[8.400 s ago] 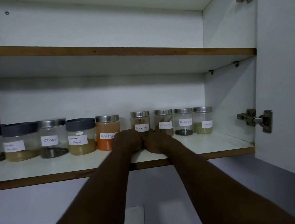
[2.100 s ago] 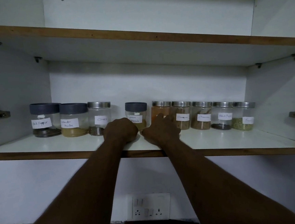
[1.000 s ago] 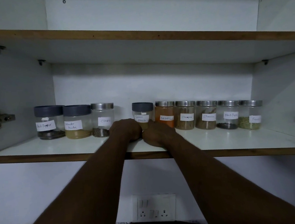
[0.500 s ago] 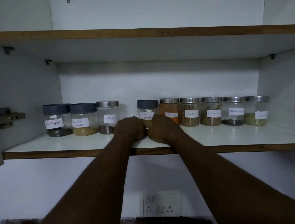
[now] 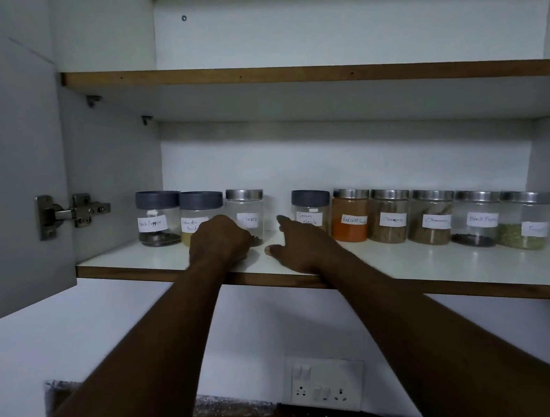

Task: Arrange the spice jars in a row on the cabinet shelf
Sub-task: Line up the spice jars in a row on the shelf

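Left hand (image 5: pixel 218 243) curled, empty, before the cloves jar (image 5: pixel 246 216); right hand (image 5: pixel 298 244) spread, empty, reaching to close the gap beside it.

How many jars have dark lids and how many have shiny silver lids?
Dark lids: 3 (black pepper, coriander, garam masala)
Silver lids: 6 (cloves, red chilli, four more to its right)
Total: 9 jars

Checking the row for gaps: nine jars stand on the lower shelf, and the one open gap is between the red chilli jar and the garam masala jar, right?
Not quite. The head view shows nine jars on the lower shelf, but the gap lies between the cloves jar and the garam masala jar.
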Action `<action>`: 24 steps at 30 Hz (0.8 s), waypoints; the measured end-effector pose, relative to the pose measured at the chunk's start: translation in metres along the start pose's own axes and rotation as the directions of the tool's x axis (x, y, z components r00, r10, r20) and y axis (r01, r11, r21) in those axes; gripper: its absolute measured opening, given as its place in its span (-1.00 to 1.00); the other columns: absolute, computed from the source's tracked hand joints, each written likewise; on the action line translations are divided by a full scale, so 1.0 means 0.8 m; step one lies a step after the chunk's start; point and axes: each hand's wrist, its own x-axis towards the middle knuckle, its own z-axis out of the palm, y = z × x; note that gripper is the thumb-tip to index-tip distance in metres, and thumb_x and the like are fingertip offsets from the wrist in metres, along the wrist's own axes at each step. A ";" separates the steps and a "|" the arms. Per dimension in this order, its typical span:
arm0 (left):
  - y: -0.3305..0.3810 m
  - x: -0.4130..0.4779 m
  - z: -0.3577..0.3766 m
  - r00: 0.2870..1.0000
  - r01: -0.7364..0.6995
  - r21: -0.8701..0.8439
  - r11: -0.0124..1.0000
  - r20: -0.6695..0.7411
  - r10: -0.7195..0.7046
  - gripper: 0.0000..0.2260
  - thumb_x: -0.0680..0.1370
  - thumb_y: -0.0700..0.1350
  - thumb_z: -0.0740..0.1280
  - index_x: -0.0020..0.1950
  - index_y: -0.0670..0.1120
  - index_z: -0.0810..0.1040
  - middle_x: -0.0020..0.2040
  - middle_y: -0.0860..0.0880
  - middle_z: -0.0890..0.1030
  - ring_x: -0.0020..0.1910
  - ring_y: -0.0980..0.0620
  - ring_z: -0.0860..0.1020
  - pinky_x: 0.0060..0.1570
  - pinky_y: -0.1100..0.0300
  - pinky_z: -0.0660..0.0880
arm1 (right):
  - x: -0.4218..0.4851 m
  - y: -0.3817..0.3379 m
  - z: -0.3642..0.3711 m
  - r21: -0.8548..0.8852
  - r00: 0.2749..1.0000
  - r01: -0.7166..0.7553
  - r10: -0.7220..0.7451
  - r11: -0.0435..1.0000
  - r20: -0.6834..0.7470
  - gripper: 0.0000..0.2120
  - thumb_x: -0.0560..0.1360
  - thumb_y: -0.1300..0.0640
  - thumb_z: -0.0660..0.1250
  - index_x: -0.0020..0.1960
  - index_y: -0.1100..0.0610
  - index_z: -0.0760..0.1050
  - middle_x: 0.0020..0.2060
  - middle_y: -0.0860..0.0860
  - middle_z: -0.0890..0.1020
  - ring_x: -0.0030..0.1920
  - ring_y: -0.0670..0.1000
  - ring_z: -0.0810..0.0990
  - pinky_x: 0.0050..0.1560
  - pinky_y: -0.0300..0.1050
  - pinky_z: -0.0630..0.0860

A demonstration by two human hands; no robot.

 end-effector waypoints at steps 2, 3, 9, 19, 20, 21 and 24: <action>0.001 0.004 0.006 0.999 -0.040 0.019 0.999 0.020 0.040 -0.49 0.43 0.22 0.52 0.15 -0.14 0.59 0.05 -0.08 0.64 0.09 -0.09 0.59 -0.06 0.10 0.43 | 0.010 -0.008 0.007 0.027 1.000 0.011 -0.011 1.000 -0.005 -0.20 0.58 -0.26 0.27 0.65 0.01 0.01 0.57 0.09 0.32 0.49 0.19 0.39 0.38 0.10 0.43; 0.002 0.008 0.009 0.998 -0.049 0.021 0.999 0.042 0.049 -0.49 0.44 0.22 0.50 0.18 -0.13 0.59 0.10 -0.09 0.65 0.10 -0.09 0.59 -0.03 0.09 0.47 | 0.014 -0.008 0.010 0.042 1.000 0.013 -0.013 0.999 -0.003 -0.20 0.58 -0.27 0.27 0.65 -0.01 0.00 0.56 0.09 0.33 0.47 0.19 0.41 0.37 0.11 0.45; 0.007 0.033 0.020 0.979 -0.106 0.119 0.987 0.187 0.083 -0.60 0.48 0.15 0.42 0.14 -0.12 0.58 0.05 -0.11 0.63 0.00 -0.10 0.56 0.04 0.04 0.51 | 0.030 0.000 0.019 0.062 0.995 -0.047 0.042 0.997 0.087 -0.11 0.55 -0.37 0.20 0.67 0.01 -0.10 0.61 0.09 0.24 0.54 0.18 0.31 0.47 0.21 0.34; 0.028 0.048 0.041 0.914 -0.349 0.409 0.843 0.349 0.209 -0.65 0.59 0.02 0.26 0.36 0.00 0.55 0.22 -0.08 0.60 0.18 -0.11 0.58 -0.06 0.08 0.40 | 0.042 0.011 0.026 0.030 0.978 -0.111 0.104 0.993 0.180 -0.16 0.56 -0.36 0.13 0.67 -0.04 -0.13 0.63 0.12 0.17 0.59 0.20 0.19 0.52 0.21 0.23; 0.030 0.049 0.042 0.910 -0.355 0.404 0.843 0.356 0.212 -0.65 0.61 0.02 0.25 0.38 0.00 0.53 0.24 -0.09 0.59 0.20 -0.12 0.57 -0.03 0.06 0.41 | 0.043 0.011 0.027 0.029 0.978 -0.110 0.103 0.994 0.181 -0.18 0.57 -0.36 0.13 0.67 -0.06 -0.12 0.63 0.12 0.16 0.59 0.20 0.18 0.52 0.20 0.22; 0.030 0.051 0.044 0.911 -0.351 0.396 0.849 0.355 0.211 -0.65 0.62 0.02 0.23 0.39 0.00 0.53 0.26 -0.10 0.59 0.21 -0.13 0.57 0.00 0.05 0.42 | 0.044 0.011 0.027 0.028 0.978 -0.109 0.102 0.994 0.181 -0.18 0.57 -0.36 0.13 0.67 -0.07 -0.11 0.63 0.11 0.16 0.59 0.20 0.18 0.53 0.20 0.22; 0.029 0.053 0.049 0.925 -0.333 0.376 0.865 0.306 0.223 -0.67 0.62 0.02 0.19 0.31 -0.05 0.57 0.24 -0.10 0.61 0.18 -0.12 0.58 -0.02 0.06 0.41 | 0.046 0.012 0.030 0.024 0.980 -0.107 0.101 0.994 0.172 -0.19 0.56 -0.37 0.13 0.67 -0.08 -0.07 0.62 0.10 0.18 0.59 0.18 0.19 0.52 0.20 0.24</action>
